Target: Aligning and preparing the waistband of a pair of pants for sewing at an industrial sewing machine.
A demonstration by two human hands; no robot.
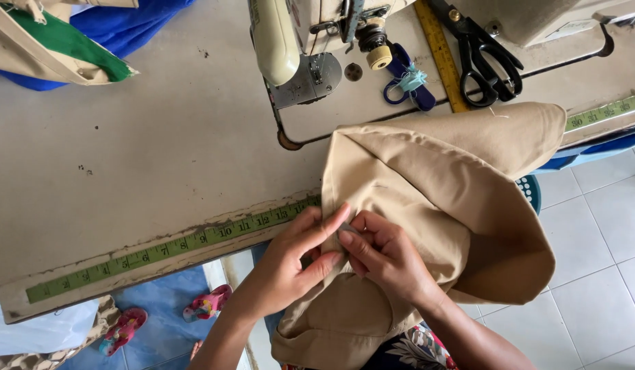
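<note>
Left hand [290,264] and right hand [386,257] both pinching a fold of tan cloth [441,199] at the near table [160,157] edge, perhaps around something small and grey. Likely slip: cloth overhanging right, weight dragging fold loose.

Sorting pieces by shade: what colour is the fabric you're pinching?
Plain tan fabric, pinched by left hand and right hand; head view.
</note>
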